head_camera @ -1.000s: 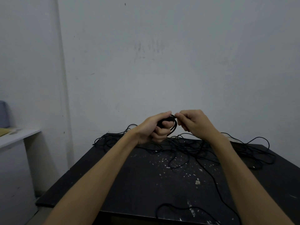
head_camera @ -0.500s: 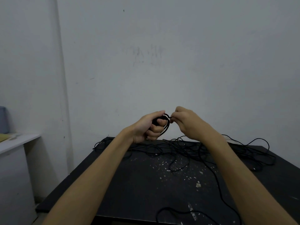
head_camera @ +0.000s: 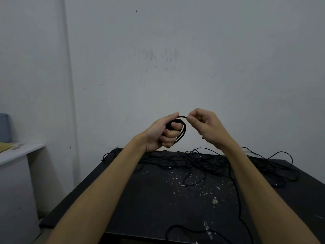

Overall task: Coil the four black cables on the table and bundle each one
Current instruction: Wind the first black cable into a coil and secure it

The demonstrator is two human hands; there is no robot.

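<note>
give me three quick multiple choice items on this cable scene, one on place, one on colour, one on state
1. Where is the small coil of cable?
A. flat on the table
B. in the left hand, above the table
C. on the white shelf

2. What colour is the table top?
A. black with pale flecks
B. plain white
C. red

3. What is the right hand doing?
A. resting flat on the table
B. hanging idle
C. pinching the cable strand at the top of the coil

Answers:
B, the left hand curls round the coil in the air.
A, the table is dark and speckled.
C, the right hand has its fingertips closed on the strand.
</note>
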